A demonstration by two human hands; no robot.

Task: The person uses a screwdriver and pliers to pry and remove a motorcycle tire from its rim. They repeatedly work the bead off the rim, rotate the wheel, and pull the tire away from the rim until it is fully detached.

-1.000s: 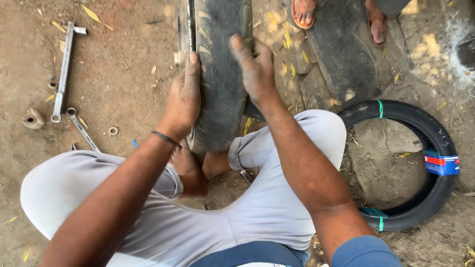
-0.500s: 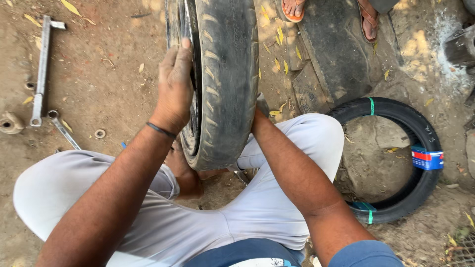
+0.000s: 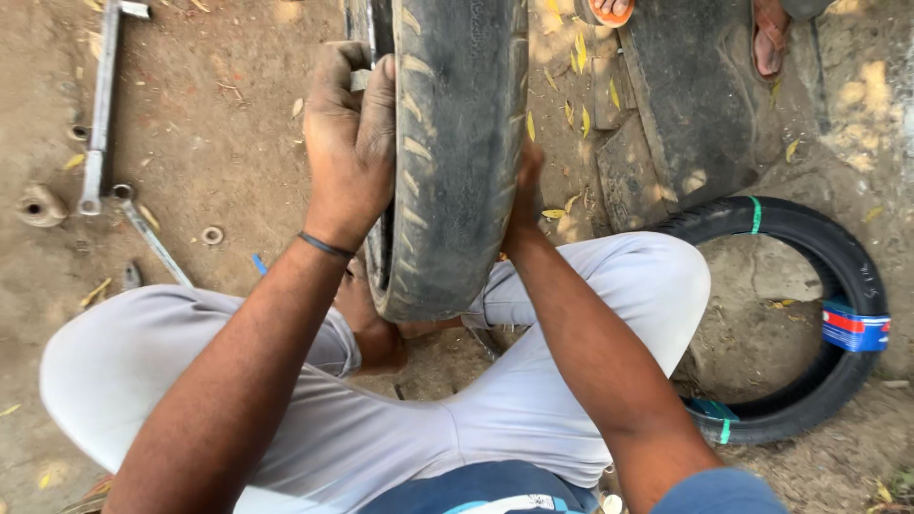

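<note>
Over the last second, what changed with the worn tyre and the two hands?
The worn tyre was tipped up from lying flat to standing between the knees. The left hand kept gripping its left edge; the right hand slid behind its right side. The new tyre stayed put.

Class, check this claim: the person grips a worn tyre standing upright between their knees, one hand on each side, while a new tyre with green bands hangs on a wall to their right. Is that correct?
Not quite. The new tyre lies flat on the dirt ground, not on a wall, as the head view shows. The rest holds: the left hand and right hand grip the upright worn tyre between the knees.
</note>
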